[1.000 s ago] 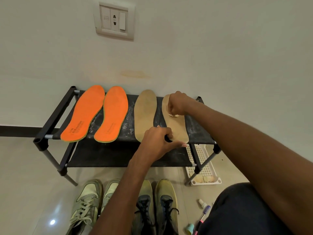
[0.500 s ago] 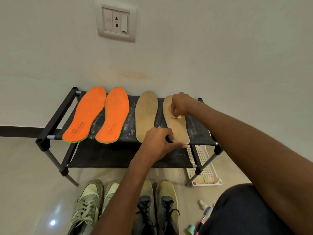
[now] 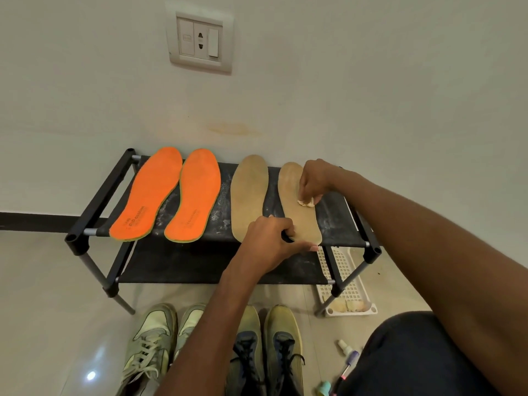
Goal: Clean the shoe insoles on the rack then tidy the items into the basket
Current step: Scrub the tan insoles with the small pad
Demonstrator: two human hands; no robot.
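Here the right hand (image 3: pixel 314 181) pinches a small pale wad (image 3: pixel 306 203) against the rightmost tan insole (image 3: pixel 300 212) on the rack (image 3: pixel 94 201). The left hand (image 3: pixel 271 241), fingers curled, grips that insole's near end. The basket (image 3: pixel 347 281) sits under the rack's right end.

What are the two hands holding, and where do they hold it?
The right hand pinches a small pale wad by its top. The left hand grips the rightmost tan insole at its heel end.
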